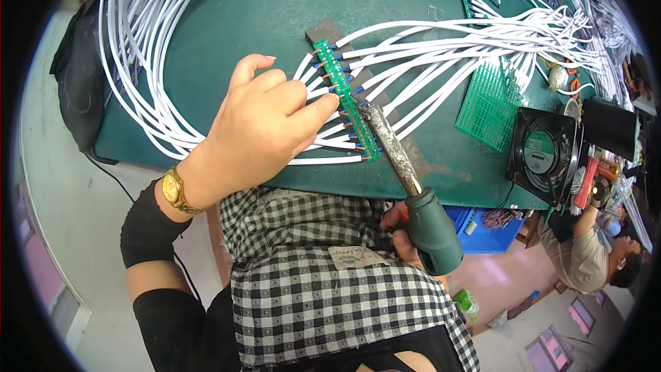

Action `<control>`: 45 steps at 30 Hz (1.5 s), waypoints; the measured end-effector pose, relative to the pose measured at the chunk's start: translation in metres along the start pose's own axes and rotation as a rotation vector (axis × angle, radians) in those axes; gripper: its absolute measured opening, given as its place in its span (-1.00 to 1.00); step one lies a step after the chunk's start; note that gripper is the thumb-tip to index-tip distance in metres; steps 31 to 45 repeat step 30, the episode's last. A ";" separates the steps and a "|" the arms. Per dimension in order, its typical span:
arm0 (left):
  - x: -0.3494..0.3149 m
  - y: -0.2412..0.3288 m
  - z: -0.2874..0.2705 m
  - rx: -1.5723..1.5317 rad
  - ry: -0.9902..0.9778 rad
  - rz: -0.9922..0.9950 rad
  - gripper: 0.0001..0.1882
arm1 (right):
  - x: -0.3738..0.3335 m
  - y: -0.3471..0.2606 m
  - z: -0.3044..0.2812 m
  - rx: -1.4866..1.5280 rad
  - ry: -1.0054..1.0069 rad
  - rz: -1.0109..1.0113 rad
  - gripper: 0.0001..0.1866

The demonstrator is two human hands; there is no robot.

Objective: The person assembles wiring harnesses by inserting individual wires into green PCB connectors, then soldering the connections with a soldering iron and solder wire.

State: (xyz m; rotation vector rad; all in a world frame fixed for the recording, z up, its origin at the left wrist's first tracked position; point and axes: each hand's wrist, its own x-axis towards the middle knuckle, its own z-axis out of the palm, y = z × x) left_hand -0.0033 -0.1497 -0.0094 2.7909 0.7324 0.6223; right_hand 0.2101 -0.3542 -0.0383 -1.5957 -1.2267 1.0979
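Observation:
A narrow green circuit board point(346, 101) lies on a dark bar, with white wires point(413, 52) joined along both long sides by thin brown and blue ends. My left hand point(265, 114) is over its left side, index finger at the board's edge and other fingers curled, one raised. Its index finger and thumb are closed around a white wire, mostly hidden by the hand. From below right, my right hand point(405, 241) grips the green handle of a soldering iron point(394, 148). The iron's dark tip is at the board's right edge, close to my left index finger.
Bundled white wires point(148, 48) curve along the left of the green table point(261, 7). On the right are a green perforated panel point(489, 107), a black fan point(540, 155) and more wires. A blue bin point(485, 234) stands below the table edge; another person point(585, 251) is beyond.

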 end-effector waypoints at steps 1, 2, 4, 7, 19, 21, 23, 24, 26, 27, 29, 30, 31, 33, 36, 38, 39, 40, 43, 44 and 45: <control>0.000 -0.002 -0.002 0.038 -0.019 0.048 -0.55 | 0.000 0.001 0.000 -0.079 -0.022 -0.020 -0.72; 0.000 -0.003 -0.002 0.036 -0.020 0.047 -0.55 | 0.000 0.003 0.001 -0.080 -0.022 -0.018 -0.72; 0.002 -0.005 -0.001 0.071 -0.026 0.129 -0.55 | -0.004 0.008 0.002 -0.045 -0.002 -0.024 -0.69; 0.005 -0.011 -0.002 0.072 -0.048 0.212 -0.58 | -0.004 0.009 0.000 -0.082 -0.026 -0.015 -0.65; 0.013 -0.025 -0.003 -0.036 -0.098 0.300 -0.58 | -0.006 0.012 -0.004 -0.215 -0.029 0.019 -0.60; 0.013 -0.025 -0.003 -0.030 -0.100 0.304 -0.59 | -0.002 0.013 -0.004 -0.215 -0.031 -0.011 -0.61; 0.013 -0.024 -0.002 -0.026 -0.101 0.308 -0.59 | -0.002 0.015 -0.005 -0.216 -0.033 -0.042 -0.62; 0.014 -0.023 -0.002 -0.013 -0.101 0.313 -0.59 | -0.003 0.020 -0.006 -0.217 -0.032 -0.060 -0.63; 0.014 -0.022 -0.001 -0.001 -0.099 0.318 -0.60 | -0.005 0.019 -0.005 -0.220 -0.030 -0.078 -0.65; 0.014 -0.021 -0.001 0.010 -0.100 0.321 -0.60 | -0.005 0.016 0.000 -0.195 0.022 -0.044 -0.64; 0.014 -0.021 0.000 0.027 -0.100 0.326 -0.60 | -0.003 0.013 0.001 -0.217 0.029 -0.068 -0.63; 0.014 -0.021 0.000 0.034 -0.099 0.326 -0.60 | 0.000 0.014 -0.004 -0.266 -0.020 -0.127 -0.61; 0.014 -0.021 0.000 0.034 -0.099 0.326 -0.60 | 0.000 0.014 -0.004 -0.266 -0.020 -0.127 -0.61; 0.014 -0.021 0.000 0.034 -0.099 0.326 -0.60 | 0.000 0.014 -0.004 -0.266 -0.020 -0.127 -0.61; 0.014 -0.021 0.000 0.034 -0.099 0.326 -0.60 | 0.000 0.014 -0.004 -0.266 -0.020 -0.127 -0.61; 0.014 -0.021 0.000 0.034 -0.099 0.326 -0.60 | 0.000 0.014 -0.004 -0.266 -0.020 -0.127 -0.61; 0.014 -0.021 0.000 0.034 -0.099 0.326 -0.60 | 0.000 0.014 -0.004 -0.266 -0.020 -0.127 -0.61; 0.014 -0.021 0.000 0.034 -0.099 0.326 -0.60 | 0.000 0.014 -0.004 -0.266 -0.020 -0.127 -0.61; 0.014 -0.021 0.000 0.034 -0.099 0.326 -0.60 | 0.000 0.014 -0.004 -0.266 -0.020 -0.127 -0.61; 0.014 -0.021 0.000 0.034 -0.099 0.326 -0.60 | 0.000 0.014 -0.004 -0.266 -0.020 -0.127 -0.61; 0.014 -0.021 0.000 0.034 -0.099 0.326 -0.60 | 0.000 0.014 -0.004 -0.266 -0.020 -0.127 -0.61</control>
